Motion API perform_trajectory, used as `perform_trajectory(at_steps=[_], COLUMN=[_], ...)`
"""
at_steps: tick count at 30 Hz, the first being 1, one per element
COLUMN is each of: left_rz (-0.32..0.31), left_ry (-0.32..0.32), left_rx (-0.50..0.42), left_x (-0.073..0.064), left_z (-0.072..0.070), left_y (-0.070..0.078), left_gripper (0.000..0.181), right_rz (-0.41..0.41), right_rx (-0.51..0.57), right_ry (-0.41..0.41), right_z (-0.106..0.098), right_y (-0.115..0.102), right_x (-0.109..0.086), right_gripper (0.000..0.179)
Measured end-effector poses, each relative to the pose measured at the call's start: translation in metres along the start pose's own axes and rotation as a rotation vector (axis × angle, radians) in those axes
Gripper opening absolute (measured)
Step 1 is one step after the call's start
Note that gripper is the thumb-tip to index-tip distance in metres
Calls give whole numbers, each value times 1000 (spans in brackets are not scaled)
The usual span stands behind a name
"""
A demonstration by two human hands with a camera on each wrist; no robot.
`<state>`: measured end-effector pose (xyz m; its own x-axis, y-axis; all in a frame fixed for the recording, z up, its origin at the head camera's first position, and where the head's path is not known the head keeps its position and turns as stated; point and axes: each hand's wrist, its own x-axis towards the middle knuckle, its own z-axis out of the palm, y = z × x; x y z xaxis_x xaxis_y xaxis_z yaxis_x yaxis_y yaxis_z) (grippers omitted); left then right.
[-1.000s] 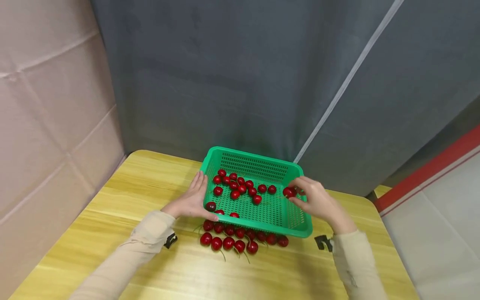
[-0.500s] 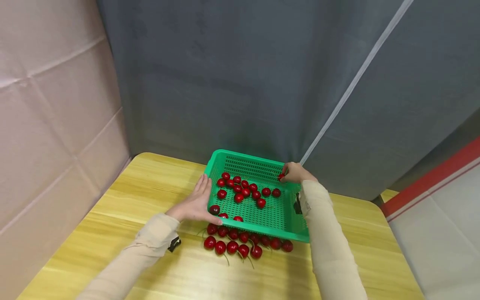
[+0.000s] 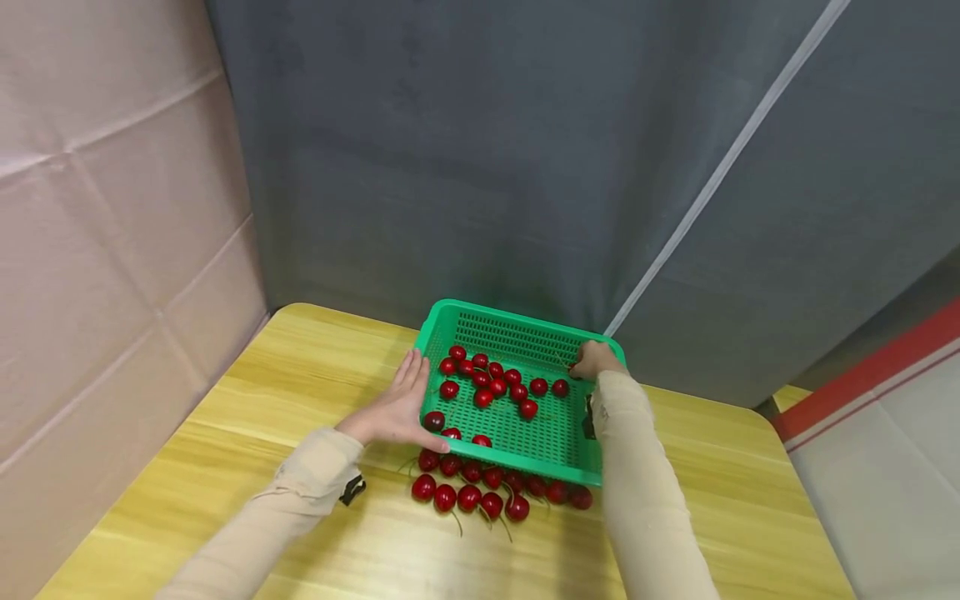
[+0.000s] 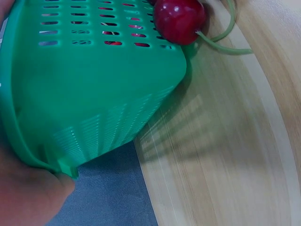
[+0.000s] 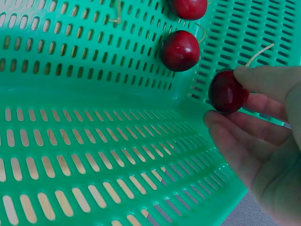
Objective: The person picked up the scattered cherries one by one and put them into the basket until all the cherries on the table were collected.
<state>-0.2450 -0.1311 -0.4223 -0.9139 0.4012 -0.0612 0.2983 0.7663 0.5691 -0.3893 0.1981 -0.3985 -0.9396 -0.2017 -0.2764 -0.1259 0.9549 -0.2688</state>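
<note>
A green slotted plastic basket (image 3: 517, 462) sits on the wooden table with several red, stemmed cherries (image 3: 483, 398) inside. My left hand (image 3: 397, 410) rests on its near left corner, fingers straight along the left rim, thumb along the front rim. The left wrist view shows part of that hand at the basket rim (image 4: 7, 94). Inside the far right corner, my right hand (image 3: 597, 360) holds a dark red cherry (image 5: 227, 92) between thumb and fingers, low against the basket. Two other cherries lie close by, one of them a round cherry (image 5: 180, 51).
Several more cherries (image 3: 469, 498) with stems lie in two rows on the table (image 3: 360, 550), right in front of the basket. A dark grey curtain (image 3: 465, 167) hangs behind the table, and a pale panel (image 3: 112, 250) stands at the left.
My right hand has gone from the basket's right side to its far right corner and lower inside, carrying the cherry. My left hand stays on the rim; the head view shifts slightly.
</note>
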Motion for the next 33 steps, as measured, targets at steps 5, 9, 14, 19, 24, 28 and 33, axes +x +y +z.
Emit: perform_trajectory(at_steps=[5, 9, 14, 19, 24, 28, 33], left_rz=[5, 12, 12, 12, 17, 13, 12], left_ry=[5, 6, 8, 11, 10, 15, 29], left_rx=[-2, 1, -14, -19, -20, -15, -11], left_x=[0, 0, 0, 0, 1, 2, 3], left_z=[1, 2, 2, 0, -3, -5, -7], left_y=[1, 1, 1, -1, -4, -6, -9], left_gripper=[134, 134, 135, 134, 135, 135, 134], right_rz=[14, 5, -56, -214, -410, -577, -751], right_rx=[-4, -9, -8, 6, 19, 5, -2], right_ry=[13, 18, 18, 92, 231, 358, 460], right_z=[0, -2, -17, -38, -48, -41, -14], right_y=[0, -1, -12, -34, -64, -89, -99], right_x=[-3, -6, -14, -33, -77, -125, -173], right_gripper=[39, 35, 16, 38, 38, 37, 33])
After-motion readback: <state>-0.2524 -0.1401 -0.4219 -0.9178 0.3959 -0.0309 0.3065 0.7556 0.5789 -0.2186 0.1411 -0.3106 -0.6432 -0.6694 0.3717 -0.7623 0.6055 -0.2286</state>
